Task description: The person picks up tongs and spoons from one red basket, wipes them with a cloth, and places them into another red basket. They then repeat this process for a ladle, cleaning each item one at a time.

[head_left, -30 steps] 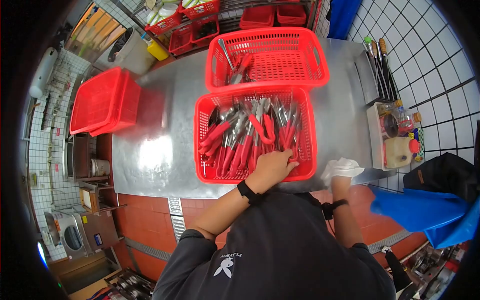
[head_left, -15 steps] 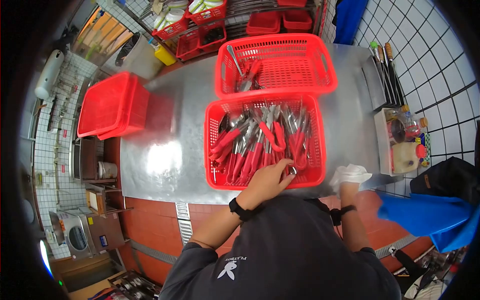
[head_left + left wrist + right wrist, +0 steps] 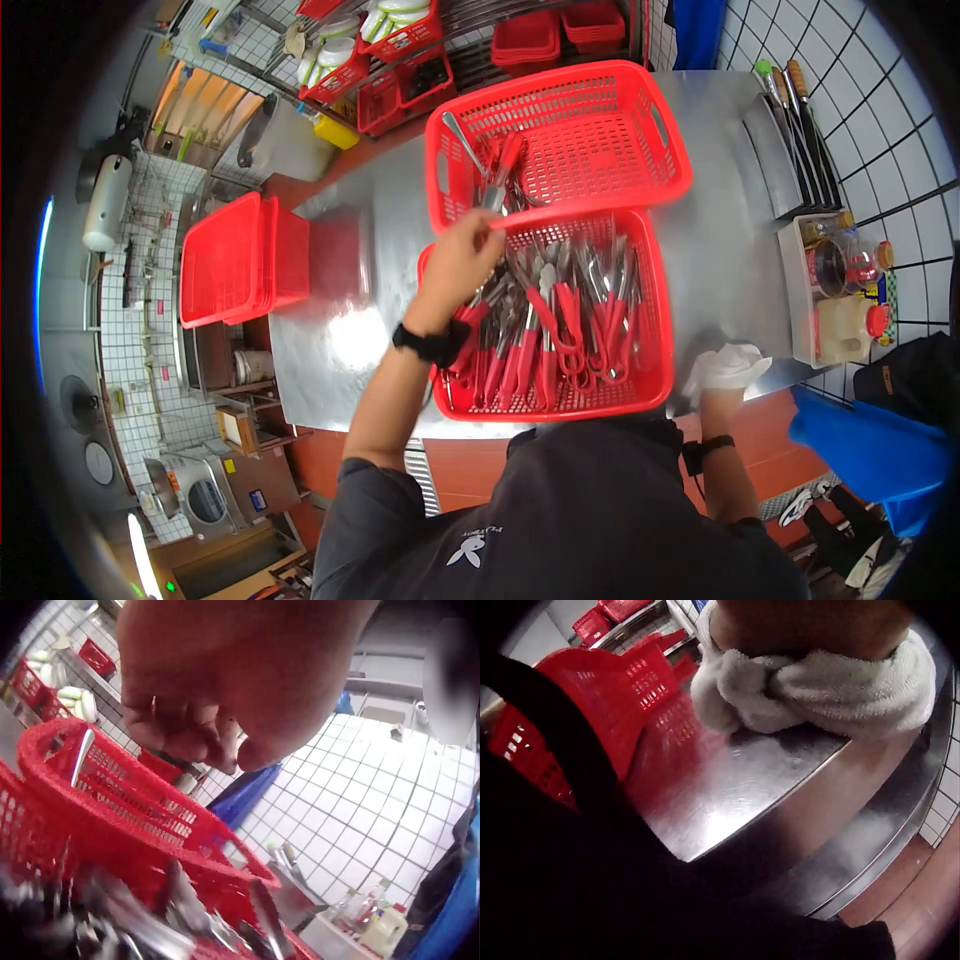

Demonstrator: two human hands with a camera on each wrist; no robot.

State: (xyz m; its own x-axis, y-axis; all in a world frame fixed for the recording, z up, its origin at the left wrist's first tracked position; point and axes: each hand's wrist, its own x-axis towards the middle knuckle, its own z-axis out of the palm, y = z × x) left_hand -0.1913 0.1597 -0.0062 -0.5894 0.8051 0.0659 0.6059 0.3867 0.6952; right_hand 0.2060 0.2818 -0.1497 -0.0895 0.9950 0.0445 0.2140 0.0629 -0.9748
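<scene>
My left hand (image 3: 458,265) is over the left side where two red plastic baskets meet. Its fingers are curled in the left wrist view, and I cannot tell whether they pinch anything. The near basket (image 3: 660,395) is crowded with red-handled metal tongs (image 3: 525,365). In the far basket (image 3: 675,180), a few red-handled utensils (image 3: 505,160) and a long metal handle (image 3: 462,138) lie at the left end. My right hand (image 3: 810,626) holds a bunched white cloth (image 3: 832,690) at the steel table's front right edge; the cloth hides its fingers.
Stacked red baskets (image 3: 225,265) stand on the left of the steel table (image 3: 720,260). Along the right wall are a white bin of bottles (image 3: 800,290) and a rack of long-handled tools (image 3: 800,130). Shelves with red baskets (image 3: 525,42) stand behind.
My left hand has left the near basket's front right, where it held a small shiny piece, and moved left and away to the baskets' shared rim. The right hand stays at the table edge with the cloth.
</scene>
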